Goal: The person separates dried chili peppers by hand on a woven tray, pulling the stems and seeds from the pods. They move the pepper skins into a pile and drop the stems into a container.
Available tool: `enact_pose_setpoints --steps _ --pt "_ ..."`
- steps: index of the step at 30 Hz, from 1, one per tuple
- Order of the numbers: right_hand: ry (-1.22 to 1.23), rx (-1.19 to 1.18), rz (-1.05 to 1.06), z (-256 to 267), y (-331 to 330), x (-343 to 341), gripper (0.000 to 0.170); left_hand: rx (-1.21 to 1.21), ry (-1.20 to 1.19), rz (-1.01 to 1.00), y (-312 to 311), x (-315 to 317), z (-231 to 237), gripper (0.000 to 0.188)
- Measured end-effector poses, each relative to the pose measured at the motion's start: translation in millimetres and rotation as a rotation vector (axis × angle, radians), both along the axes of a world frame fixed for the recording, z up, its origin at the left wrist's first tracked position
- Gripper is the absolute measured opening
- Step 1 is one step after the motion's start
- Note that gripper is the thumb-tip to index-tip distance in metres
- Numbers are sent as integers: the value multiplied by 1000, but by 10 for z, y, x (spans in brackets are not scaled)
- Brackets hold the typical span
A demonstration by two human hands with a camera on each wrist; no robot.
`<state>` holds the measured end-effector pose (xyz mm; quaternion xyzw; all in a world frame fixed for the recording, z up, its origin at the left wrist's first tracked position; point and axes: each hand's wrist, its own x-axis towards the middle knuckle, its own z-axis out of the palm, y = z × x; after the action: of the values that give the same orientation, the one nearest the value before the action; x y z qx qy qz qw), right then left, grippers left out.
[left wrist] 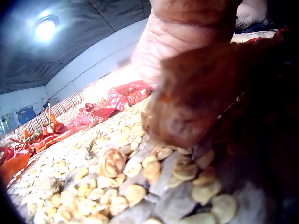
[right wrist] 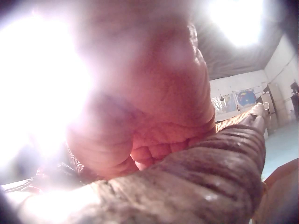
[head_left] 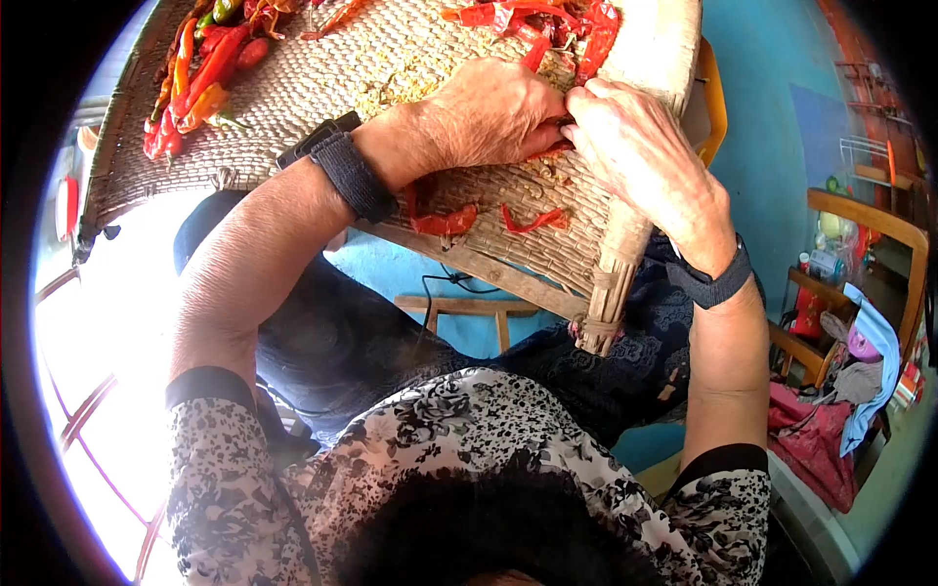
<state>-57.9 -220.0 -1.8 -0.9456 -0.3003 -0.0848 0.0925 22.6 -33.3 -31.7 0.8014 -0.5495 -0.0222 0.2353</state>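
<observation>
Both hands meet near the right end of a woven tray [head_left: 322, 88]. My left hand [head_left: 493, 112] has its fingers curled down around a red chili pepper [head_left: 552, 149], which is mostly hidden beneath the knuckles. Fingertips of my right hand [head_left: 640, 146] pinch at the same spot, touching the left fingers. In the right wrist view the right fingers [right wrist: 156, 151] curl in toward the palm. Pale seeds [left wrist: 131, 193] lie scattered on the weave under the left hand. Split red chili skins [head_left: 445, 221] lie just below the hands, and more red skins [head_left: 598, 39] lie beyond them.
Whole red and orange chilies [head_left: 210, 73] are heaped at the tray's left. A thick bound wooden rim [head_left: 616, 283] runs along the right side, close under the right wrist. A wooden chair [head_left: 914, 239] with cloths and other items stands at far right.
</observation>
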Motion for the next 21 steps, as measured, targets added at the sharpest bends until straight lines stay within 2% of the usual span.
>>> enact_pose_setpoints --steps 7,12,14,16,18,21 --pt "-52 4 23 -3 -7 12 14 -40 -3 -10 1 1 -8 21" --pt "55 -11 1 19 -43 -23 13 -30 12 -20 -5 4 -22 20" --pt "-72 -30 51 0 -63 -35 15 -23 5 -17 -3 5 13 20" --pt "-37 -39 13 38 -26 -86 18 -27 15 -20 8 2 38 20" --pt "-71 -145 10 43 -22 -114 40 -26 5 -33 12 0 64 21" --pt "29 -186 -12 35 -37 -92 41 -35 7 -27 4 7 36 21"
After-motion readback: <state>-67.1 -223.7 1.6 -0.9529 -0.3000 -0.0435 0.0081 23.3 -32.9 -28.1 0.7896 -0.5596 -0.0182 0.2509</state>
